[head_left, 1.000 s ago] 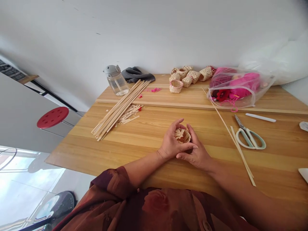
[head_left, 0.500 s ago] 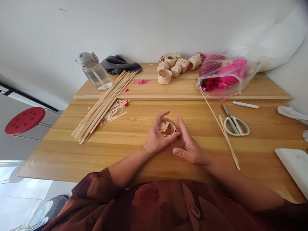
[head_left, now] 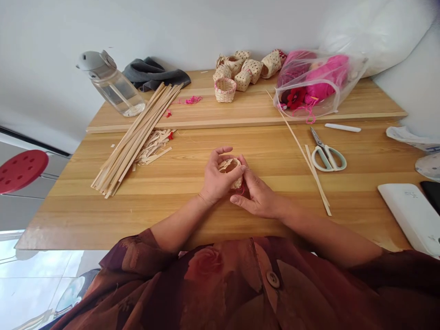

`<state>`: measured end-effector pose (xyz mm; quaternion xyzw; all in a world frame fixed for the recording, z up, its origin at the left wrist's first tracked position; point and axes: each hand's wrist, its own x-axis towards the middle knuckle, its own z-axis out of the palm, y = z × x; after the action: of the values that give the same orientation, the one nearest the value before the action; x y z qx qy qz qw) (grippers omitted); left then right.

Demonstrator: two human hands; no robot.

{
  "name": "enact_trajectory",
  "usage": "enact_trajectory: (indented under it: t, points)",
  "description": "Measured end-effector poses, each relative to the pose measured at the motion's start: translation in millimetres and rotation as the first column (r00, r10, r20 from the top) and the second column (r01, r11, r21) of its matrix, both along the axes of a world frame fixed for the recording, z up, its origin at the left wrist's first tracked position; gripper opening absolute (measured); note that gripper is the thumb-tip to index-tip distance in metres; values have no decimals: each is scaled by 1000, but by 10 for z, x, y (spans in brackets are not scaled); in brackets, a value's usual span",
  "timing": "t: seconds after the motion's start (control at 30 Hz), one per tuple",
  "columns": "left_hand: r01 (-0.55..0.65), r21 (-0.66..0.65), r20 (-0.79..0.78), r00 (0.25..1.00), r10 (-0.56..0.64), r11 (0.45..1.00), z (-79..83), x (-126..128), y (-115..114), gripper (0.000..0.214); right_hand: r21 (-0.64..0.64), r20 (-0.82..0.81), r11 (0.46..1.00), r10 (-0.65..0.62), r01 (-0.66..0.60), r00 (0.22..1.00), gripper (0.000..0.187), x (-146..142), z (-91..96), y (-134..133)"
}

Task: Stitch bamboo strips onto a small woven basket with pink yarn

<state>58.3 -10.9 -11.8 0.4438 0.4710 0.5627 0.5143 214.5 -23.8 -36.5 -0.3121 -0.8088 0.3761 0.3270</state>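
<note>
Above the table's middle, my left hand (head_left: 217,176) is closed round a small woven basket (head_left: 237,182), its thumb lying along the near side of the rim. Loose pale strip ends show at the basket's opening. My right hand (head_left: 256,192) cups the basket's right side, fingertips against the rim and thumb lower down, apart from the fingers. A bit of pink thread (head_left: 243,188) shows between the basket and my right palm. The basket's underside and some of my fingers are hidden.
Long wooden strips (head_left: 137,142) and scraps (head_left: 153,145) lie left, near a water bottle (head_left: 118,91). Scissors (head_left: 328,153), a white pen-like stick (head_left: 343,127) and thin strips (head_left: 318,183) lie right. Several woven baskets (head_left: 225,90) and a bag of pink yarn (head_left: 309,91) stand behind.
My right hand has come in from beside the basket to rest against its side. The basket is tilted so that more of its wall shows, and pink thread is visible. The view has shifted.
</note>
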Motion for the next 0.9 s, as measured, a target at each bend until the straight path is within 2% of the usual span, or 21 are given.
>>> enact_trajectory:
  t: [0.13, 0.2, 0.33, 0.4, 0.5, 0.57, 0.63, 0.73, 0.8, 0.87, 0.9]
  points:
    - [46, 15, -38, 998, -46, 999, 18, -22, -17, 56, -212, -135, 972, -131, 101, 982, 88, 46, 62, 34]
    - [68, 11, -4, 998, -68, 998, 16, -44, -11, 55, -300, -233, 947, -193, 119, 953, 76, 69, 84, 62]
    - [83, -40, 222, 972, -73, 996, 6, -108, 57, 40, -440, -358, 895, -251, 74, 899, 53, 83, 106, 122]
    - [85, -88, 334, 941, -51, 993, 12, -142, 103, 32, -482, -353, 873, -270, 73, 896, 53, 76, 101, 136]
    - [91, -157, 441, 898, -13, 983, 32, -178, 153, 30, -480, -306, 875, -230, 59, 924, 51, 56, 75, 122]
    - [91, -200, 493, 870, 20, 975, 43, -184, 165, 30, -451, -254, 890, -199, 66, 946, 46, 38, 56, 95]
    - [99, -244, 530, 846, 47, 965, 46, -175, 163, 31, -358, -199, 922, -227, 145, 953, 45, 18, 47, 67]
    - [161, -280, 563, 826, 26, 946, 40, -146, 148, 38, -46, -172, 955, -295, 292, 940, 43, -3, 80, 51]
    - [197, -288, 574, 819, 5, 937, 37, -134, 142, 39, 157, -178, 939, -278, 306, 944, 28, -3, 136, 58]
    - [206, -302, 583, 812, 10, 931, 39, -140, 149, 35, 255, -204, 928, -224, 273, 953, 10, 11, 208, 63]
    - [203, -310, 591, 806, 20, 929, 44, -153, 157, 33, 262, -227, 931, -195, 253, 954, 8, 21, 244, 62]
